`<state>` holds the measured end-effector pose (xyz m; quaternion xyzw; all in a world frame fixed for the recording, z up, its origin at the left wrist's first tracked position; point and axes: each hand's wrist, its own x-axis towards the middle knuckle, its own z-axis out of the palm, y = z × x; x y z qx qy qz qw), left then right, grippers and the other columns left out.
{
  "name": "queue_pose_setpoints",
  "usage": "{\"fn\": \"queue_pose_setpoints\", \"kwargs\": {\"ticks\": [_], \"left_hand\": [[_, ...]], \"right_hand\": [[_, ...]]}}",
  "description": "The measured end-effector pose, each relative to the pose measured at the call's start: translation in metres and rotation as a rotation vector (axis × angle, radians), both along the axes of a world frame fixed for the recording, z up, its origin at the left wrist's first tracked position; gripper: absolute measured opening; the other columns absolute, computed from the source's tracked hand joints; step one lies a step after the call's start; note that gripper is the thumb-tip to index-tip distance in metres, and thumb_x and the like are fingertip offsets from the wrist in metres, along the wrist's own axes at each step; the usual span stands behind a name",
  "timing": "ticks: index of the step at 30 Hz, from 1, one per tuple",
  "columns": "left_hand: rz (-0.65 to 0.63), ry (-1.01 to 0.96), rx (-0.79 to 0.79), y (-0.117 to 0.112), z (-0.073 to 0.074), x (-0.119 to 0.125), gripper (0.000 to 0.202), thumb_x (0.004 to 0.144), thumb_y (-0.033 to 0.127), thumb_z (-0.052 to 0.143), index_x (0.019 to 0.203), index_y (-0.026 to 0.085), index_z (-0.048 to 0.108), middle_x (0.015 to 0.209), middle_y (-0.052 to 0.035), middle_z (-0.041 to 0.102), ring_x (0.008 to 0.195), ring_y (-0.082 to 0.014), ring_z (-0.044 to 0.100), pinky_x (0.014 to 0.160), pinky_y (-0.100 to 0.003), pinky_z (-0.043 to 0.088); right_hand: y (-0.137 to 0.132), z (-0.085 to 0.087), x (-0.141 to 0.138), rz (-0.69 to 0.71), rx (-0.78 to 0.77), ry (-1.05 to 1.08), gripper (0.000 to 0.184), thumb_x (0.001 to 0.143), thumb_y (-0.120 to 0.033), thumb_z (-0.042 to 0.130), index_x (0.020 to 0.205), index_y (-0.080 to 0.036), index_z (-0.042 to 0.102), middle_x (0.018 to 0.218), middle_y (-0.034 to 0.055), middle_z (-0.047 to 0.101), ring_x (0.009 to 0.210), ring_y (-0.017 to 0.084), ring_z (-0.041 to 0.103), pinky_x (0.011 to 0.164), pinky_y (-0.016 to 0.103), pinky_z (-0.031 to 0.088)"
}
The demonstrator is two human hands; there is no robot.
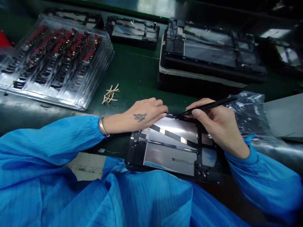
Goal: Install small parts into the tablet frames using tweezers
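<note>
An opened tablet housing (170,160) lies tilted before me at the near edge of the bench, its metal inner plates and dark flat cables showing. My left hand (149,113) is closed at its far edge, fingers curled over the rim; the fingertips are partly hidden. Black tweezers (214,105) are pinched in my right hand (219,123). Their tip points left and down to the same far edge, close beside my left fingers, at a small dark part (170,116). Whether the tip grips that part I cannot tell.
Stacked clear trays (99,78) with rows of small red-and-black parts stand at left. Thin tan strips (110,94) lie near them. Behind are a stack of opened housings (210,60) and another housing (132,31). A clear plastic bag (251,110) lies at right.
</note>
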<state>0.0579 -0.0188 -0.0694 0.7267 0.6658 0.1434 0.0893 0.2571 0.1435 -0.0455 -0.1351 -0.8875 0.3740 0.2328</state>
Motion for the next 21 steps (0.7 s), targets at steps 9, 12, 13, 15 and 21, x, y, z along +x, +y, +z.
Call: {"fn": "queue_pose_setpoints", "kwargs": {"ticks": [9,12,13,15,21], "left_hand": [[0.005,0.005,-0.013,0.0010,0.0009,0.0013,0.038,0.109,0.035,0.034,0.121,0.016,0.065,0.109,-0.0082,0.064,0.098,-0.0231,0.058,0.081,-0.034,0.045],[0.003,-0.002,-0.024,0.0004,0.0019,0.0009,0.038,0.110,0.034,0.034,0.121,0.016,0.065,0.109,-0.0083,0.064,0.098,-0.0230,0.058,0.083,-0.034,0.045],[0.002,-0.004,-0.024,0.0002,0.0021,0.0006,0.038,0.110,0.034,0.034,0.121,0.016,0.065,0.110,-0.0082,0.064,0.099,-0.0230,0.058,0.083,-0.035,0.045],[0.001,-0.001,-0.020,-0.0003,0.0021,0.0000,0.038,0.110,0.034,0.034,0.120,0.016,0.066,0.109,-0.0080,0.064,0.099,-0.0231,0.058,0.082,-0.035,0.045],[-0.002,0.007,0.006,-0.0012,0.0009,0.0007,0.040,0.110,0.035,0.032,0.119,0.016,0.066,0.108,-0.0081,0.064,0.097,-0.0226,0.058,0.082,-0.034,0.046]], "right_hand": [[-0.0002,-0.0013,0.0001,0.008,0.020,-0.016,0.016,0.097,-0.040,0.066,0.098,-0.026,0.073,0.092,0.0014,0.074,0.077,0.016,0.074,0.060,0.024,0.058],[-0.0003,0.0003,0.0012,-0.017,-0.055,-0.001,0.018,0.097,-0.042,0.066,0.097,-0.025,0.073,0.092,0.0014,0.073,0.077,0.017,0.075,0.063,0.025,0.061],[-0.0005,0.0012,0.0015,-0.029,-0.070,0.001,0.019,0.097,-0.042,0.066,0.097,-0.025,0.072,0.092,0.0015,0.073,0.076,0.017,0.075,0.064,0.026,0.062],[-0.0009,0.0030,0.0021,-0.046,-0.081,-0.014,0.020,0.097,-0.043,0.065,0.096,-0.024,0.072,0.091,0.0020,0.072,0.076,0.018,0.075,0.064,0.026,0.062],[-0.0028,0.0028,0.0026,-0.068,-0.127,-0.049,0.025,0.095,-0.047,0.068,0.095,-0.023,0.073,0.090,0.0037,0.071,0.078,0.019,0.073,0.065,0.027,0.061]]}}
